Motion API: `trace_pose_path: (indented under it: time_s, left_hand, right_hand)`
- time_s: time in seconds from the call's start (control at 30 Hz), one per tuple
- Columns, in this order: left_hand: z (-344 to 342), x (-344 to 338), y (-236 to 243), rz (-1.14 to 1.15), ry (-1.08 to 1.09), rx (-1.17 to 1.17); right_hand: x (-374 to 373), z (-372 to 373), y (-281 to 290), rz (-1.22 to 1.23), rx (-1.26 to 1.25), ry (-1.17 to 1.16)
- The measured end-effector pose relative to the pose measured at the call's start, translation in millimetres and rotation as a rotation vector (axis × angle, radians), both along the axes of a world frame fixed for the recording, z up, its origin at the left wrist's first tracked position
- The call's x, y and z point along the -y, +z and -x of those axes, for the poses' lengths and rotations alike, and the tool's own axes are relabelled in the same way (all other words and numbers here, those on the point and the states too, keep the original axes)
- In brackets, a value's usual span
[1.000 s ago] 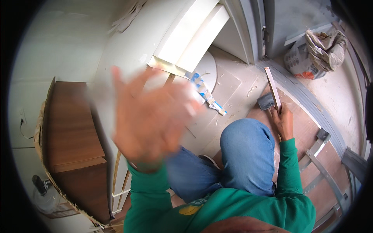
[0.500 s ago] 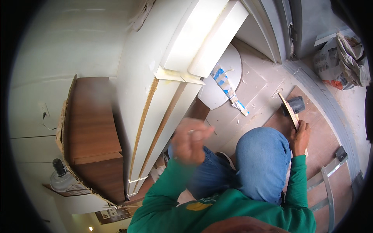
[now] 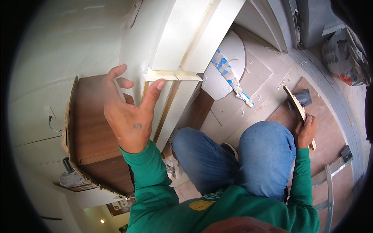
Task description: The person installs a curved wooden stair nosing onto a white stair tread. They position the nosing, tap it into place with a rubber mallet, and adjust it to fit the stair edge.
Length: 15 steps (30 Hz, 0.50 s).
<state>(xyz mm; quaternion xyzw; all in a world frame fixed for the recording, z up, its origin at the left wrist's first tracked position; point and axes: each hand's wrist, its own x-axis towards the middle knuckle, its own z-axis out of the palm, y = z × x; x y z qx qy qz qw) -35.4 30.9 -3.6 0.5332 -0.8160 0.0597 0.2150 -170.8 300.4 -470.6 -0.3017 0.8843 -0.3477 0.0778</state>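
Observation:
My left hand (image 3: 131,118) is raised beside the corner of a white trim panel (image 3: 171,35). Its fingers are apart and curved, and it holds nothing. Across the panel runs a pale, yellowish-edged joint strip (image 3: 161,75), close to my thumb. On the right, my right hand (image 3: 305,132) is closed around a thin wooden strip (image 3: 294,99), whose far end points up and away. A black block-like thing (image 3: 303,98) lies behind the strip, partly hidden by it; its kind I cannot tell.
A blue-and-white long wrapper (image 3: 232,77) lies on the tiled floor among shavings. A brown board (image 3: 324,136) and a metal frame (image 3: 331,194) are at the right. Brown boxes (image 3: 95,128) stand at left. A paper sack (image 3: 342,56) sits at the far right.
My left hand has moved left and up from over my knee to the white panel, and its fingers have spread. My right hand still holds the wooden strip.

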Motion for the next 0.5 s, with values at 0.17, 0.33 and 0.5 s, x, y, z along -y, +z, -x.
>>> trace_pose_path:
  time_s: [0.17,0.33,0.5]
  left_hand:
    - [5,8,-8,0.034,-0.029,0.137]
    - [-6,21,-21,-0.077,-0.096,0.035]
    - [-22,34,-20,-0.002,-0.230,0.113]
  right_hand:
    - [-3,-3,-2,-0.022,-0.001,-0.021]
    - [-5,-6,-8,-0.045,-0.074,-0.022]
    - [1,-7,-11,-0.064,-0.111,-0.037]
